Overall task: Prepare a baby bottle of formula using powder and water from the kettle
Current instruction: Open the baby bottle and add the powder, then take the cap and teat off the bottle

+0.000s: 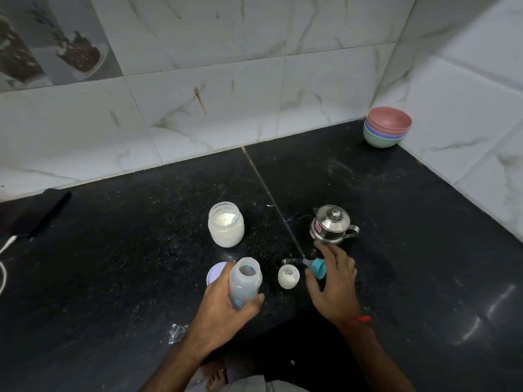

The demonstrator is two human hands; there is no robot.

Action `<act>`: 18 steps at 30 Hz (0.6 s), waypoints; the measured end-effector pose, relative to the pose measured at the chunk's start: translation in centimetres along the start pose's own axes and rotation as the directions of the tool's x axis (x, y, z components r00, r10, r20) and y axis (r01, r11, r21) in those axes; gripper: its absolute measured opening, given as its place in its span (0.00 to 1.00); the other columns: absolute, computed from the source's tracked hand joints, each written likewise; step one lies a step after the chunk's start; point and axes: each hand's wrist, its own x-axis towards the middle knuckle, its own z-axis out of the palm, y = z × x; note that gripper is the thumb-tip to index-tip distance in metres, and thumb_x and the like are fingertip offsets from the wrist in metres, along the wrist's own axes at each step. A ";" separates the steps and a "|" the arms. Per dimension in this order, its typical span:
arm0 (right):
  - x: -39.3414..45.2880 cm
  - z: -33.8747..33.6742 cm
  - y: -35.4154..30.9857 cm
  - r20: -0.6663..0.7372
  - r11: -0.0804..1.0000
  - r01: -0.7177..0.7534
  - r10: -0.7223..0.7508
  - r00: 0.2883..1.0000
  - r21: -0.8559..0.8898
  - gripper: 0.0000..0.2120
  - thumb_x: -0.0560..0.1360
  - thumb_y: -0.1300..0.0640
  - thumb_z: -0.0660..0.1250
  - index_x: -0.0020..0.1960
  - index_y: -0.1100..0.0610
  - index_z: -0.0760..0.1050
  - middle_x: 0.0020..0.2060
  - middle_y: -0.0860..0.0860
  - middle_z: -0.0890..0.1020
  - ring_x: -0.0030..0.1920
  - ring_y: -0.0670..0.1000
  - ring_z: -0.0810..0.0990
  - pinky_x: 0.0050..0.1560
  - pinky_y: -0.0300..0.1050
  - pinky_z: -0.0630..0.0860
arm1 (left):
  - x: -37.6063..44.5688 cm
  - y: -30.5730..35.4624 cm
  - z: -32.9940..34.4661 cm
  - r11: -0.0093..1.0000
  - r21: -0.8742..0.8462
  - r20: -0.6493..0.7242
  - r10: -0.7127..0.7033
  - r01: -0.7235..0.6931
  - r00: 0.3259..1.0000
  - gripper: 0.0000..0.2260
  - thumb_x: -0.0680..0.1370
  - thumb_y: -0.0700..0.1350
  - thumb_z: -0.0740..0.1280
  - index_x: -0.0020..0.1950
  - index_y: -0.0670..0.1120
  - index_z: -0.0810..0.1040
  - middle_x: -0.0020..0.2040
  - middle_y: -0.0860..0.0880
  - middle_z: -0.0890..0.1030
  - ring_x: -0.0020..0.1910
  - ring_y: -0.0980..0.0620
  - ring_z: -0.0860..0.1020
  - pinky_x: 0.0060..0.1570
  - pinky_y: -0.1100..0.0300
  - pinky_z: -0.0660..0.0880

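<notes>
A: Edges first. Black worktop [141, 250] front edge runs just under both wrists; tiled wall at the back, second wall on the right, forming a corner. Stacked bowls [387, 127] sit in that corner, well apart from everything else.

B: Open room?

A: Plenty left of the powder jar [226, 224] and right of the kettle [331, 223]. The middle is crowded: jar, kettle, a jar lid [215, 273] flat beside the bottle, a small white cap [288, 276] between the hands.

B: Bottle?

A: Baby bottle [245, 281] in the left hand [226, 309], fingers clamped round its lower body. Long axis tilted, open mouth pointing up and away toward the wall. Can't tell whether the base touches the worktop.

B: Right hand?

A: Right hand [335, 284] just in front of the kettle, fingers closed on the teal teat ring [316, 267], teat tip pointing left. Red thread on that wrist.

B: Surface?

A: Speckled dark stone, seam running diagonally between jar and kettle, white powder smudges near the front edge. Kettle lid on, handle to the right.
</notes>
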 end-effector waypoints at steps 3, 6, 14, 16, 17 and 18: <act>-1.3 1.2 -1.0 0.161 0.994 0.056 -0.040 0.986 -0.096 0.37 0.71 0.31 0.65 0.75 0.46 0.67 0.69 0.47 0.66 0.64 0.50 0.65 0.62 0.48 0.63 | 0.2 -0.2 0.0 1.000 -0.002 -0.016 0.003 -0.003 1.000 0.20 0.70 0.53 0.79 0.57 0.61 0.74 0.52 0.58 0.82 0.54 0.54 0.82 0.50 0.65 0.78; -1.6 2.7 -0.6 0.247 0.991 0.051 -0.018 0.969 -0.126 0.34 0.71 0.29 0.62 0.73 0.44 0.69 0.69 0.47 0.67 0.66 0.53 0.66 0.62 0.47 0.62 | 0.3 -0.1 0.1 1.000 0.015 -0.013 0.017 -0.016 1.000 0.22 0.72 0.47 0.81 0.59 0.58 0.75 0.54 0.62 0.80 0.55 0.56 0.80 0.51 0.70 0.75; -1.1 1.5 -2.0 0.129 0.984 0.030 -0.053 0.990 0.178 0.28 0.72 0.49 0.77 0.69 0.47 0.71 0.71 0.41 0.73 0.68 0.48 0.69 0.66 0.52 0.70 | 0.3 0.2 0.3 0.998 0.044 0.015 0.032 -0.033 0.999 0.22 0.73 0.44 0.81 0.58 0.58 0.74 0.55 0.67 0.77 0.57 0.62 0.77 0.51 0.75 0.72; -0.6 0.0 -3.2 0.091 0.931 0.029 -0.066 0.994 0.363 0.28 0.74 0.57 0.76 0.71 0.48 0.70 0.71 0.43 0.74 0.70 0.47 0.73 0.68 0.53 0.75 | 0.5 0.2 0.5 0.997 0.063 0.024 0.038 -0.040 0.999 0.22 0.73 0.45 0.80 0.59 0.59 0.73 0.55 0.68 0.77 0.57 0.64 0.77 0.50 0.76 0.71; -0.3 -0.9 -3.9 0.068 0.906 0.051 -0.087 0.994 0.420 0.27 0.75 0.60 0.76 0.71 0.49 0.71 0.71 0.44 0.74 0.70 0.48 0.75 0.66 0.52 0.77 | 0.6 0.1 0.6 0.996 0.077 0.031 0.038 -0.040 0.999 0.21 0.73 0.45 0.80 0.59 0.59 0.73 0.55 0.69 0.77 0.56 0.64 0.77 0.50 0.77 0.71; 0.1 -1.9 -4.8 0.044 0.888 0.087 -0.120 0.992 0.452 0.27 0.75 0.63 0.75 0.70 0.49 0.72 0.71 0.44 0.74 0.70 0.49 0.76 0.63 0.50 0.80 | 0.7 0.1 0.8 0.995 0.088 0.038 0.035 -0.038 0.999 0.21 0.73 0.47 0.79 0.59 0.59 0.73 0.55 0.69 0.77 0.56 0.65 0.77 0.50 0.76 0.71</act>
